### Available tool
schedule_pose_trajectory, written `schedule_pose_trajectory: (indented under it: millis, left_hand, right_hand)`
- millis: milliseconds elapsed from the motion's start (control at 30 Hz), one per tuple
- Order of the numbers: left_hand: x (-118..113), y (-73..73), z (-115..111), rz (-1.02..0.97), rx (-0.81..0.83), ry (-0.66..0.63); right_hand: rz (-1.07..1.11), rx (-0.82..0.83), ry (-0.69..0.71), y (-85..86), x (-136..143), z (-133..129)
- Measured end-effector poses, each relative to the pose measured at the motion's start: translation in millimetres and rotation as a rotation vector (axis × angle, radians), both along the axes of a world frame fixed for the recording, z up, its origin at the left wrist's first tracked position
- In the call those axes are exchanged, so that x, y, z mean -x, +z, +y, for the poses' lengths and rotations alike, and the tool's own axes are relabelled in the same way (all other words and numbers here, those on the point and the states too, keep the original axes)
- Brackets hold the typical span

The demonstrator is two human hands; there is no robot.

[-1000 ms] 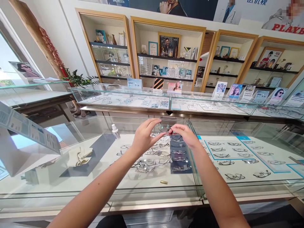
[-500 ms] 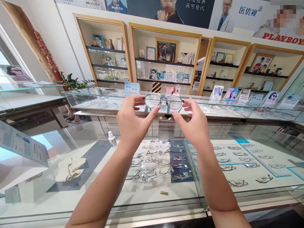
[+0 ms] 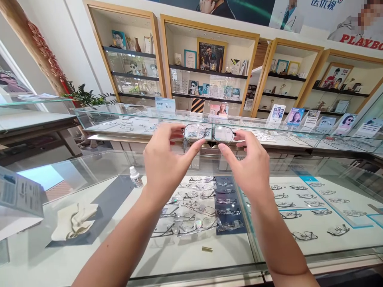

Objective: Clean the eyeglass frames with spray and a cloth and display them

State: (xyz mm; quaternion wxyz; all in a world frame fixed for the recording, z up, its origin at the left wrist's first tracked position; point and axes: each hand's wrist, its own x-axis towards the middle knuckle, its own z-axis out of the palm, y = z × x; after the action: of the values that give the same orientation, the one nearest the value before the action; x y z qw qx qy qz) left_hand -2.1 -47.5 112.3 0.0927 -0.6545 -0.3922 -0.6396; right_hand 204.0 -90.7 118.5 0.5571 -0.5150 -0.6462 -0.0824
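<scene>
A pair of round, thin dark-framed glasses is held up in the middle of the view, above the glass counter. My left hand grips its left side between thumb and fingers. On the right side, my right hand pinches the frame near the hinge, thumb at the lower rim. Beneath them, rows of glasses lie in the display case. A small white bottle stands left of my left hand, and a crumpled cream cloth lies farther left on the counter.
The glass counter spans the foreground, with a leaning printed card at left. More glasses lie in the right case. Behind stands a second display counter, with wooden wall shelves and a plant beyond.
The glasses and both hands have shifted slightly down and rightward in view, my hands a little farther apart. The camera view has also moved, so the cloth and bottle appear farther left.
</scene>
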Motion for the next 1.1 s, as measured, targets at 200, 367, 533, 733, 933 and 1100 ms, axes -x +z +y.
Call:
schedule_pose_trajectory:
  millis: [200,367,533,733,933,1100]
  left_hand:
    - [-2.8,-2.8,-0.1,0.017,0.009,0.013]
    - [-4.9,-3.8,-1.2,0.027,-0.009,0.027]
    - [-5.9,-4.9,-0.5,0.041,-0.042,0.044]
    - [-6.7,-4.9,-0.3,0.062,-0.056,0.007]
    - [-10.5,-6.1,1.1,0.025,-0.075,-0.015]
    - [-12.8,-9.6,5.8,-0.005,-0.059,-0.034]
  right_hand:
    - [-0.014,0.003,-0.017,-0.7,-3.1,1.2]
    - [-0.026,0.022,-0.019,0.3,-5.9,-2.4]
    - [-0.021,0.065,-0.020,1.4,-7.6,-2.6]
    - [-0.022,0.105,-0.031,1.5,-11.4,-1.5]
    - [-0.015,0.074,-0.033,1.8,-12.6,-1.2]
    - [-0.002,0.103,-0.046,3.4,-11.1,-3.3]
